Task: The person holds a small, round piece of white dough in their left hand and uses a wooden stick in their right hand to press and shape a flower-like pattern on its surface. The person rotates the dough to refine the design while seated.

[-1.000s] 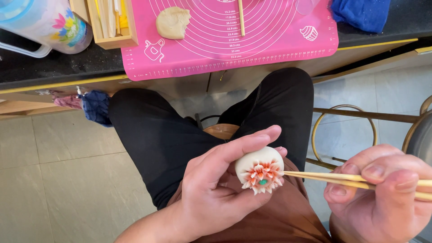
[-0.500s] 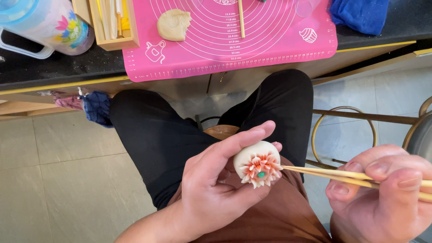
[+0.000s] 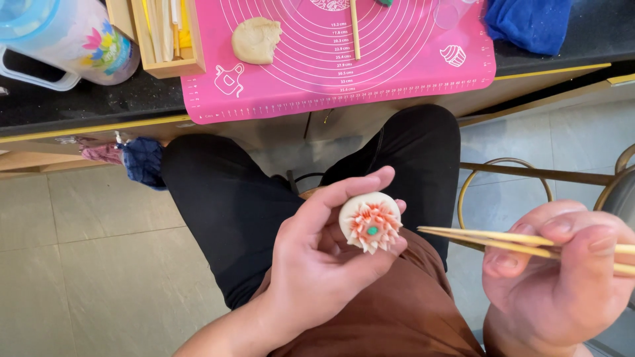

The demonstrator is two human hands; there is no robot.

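Note:
My left hand (image 3: 317, 264) cradles a pale dough ball (image 3: 370, 221) over my lap. The ball is cut into an orange and white flower with a green dot at its centre. Thumb and fingertips hold it from both sides. My right hand (image 3: 555, 284) grips a pair of thin wooden sticks (image 3: 489, 239) whose tips point left and stop a short way from the flower, not touching it.
A pink silicone baking mat (image 3: 397, 79) lies on the dark counter with a beige dough lump (image 3: 256, 39) and a wooden stick (image 3: 355, 30). A wooden tool box (image 3: 162, 39), a clear jug (image 3: 66, 39), a blue cloth (image 3: 529, 23) and a metal stool frame (image 3: 503, 175) surround me.
The stick tips have pulled back to the right, off the flower. My left hand has turned the dough flower slightly and lifted it a little.

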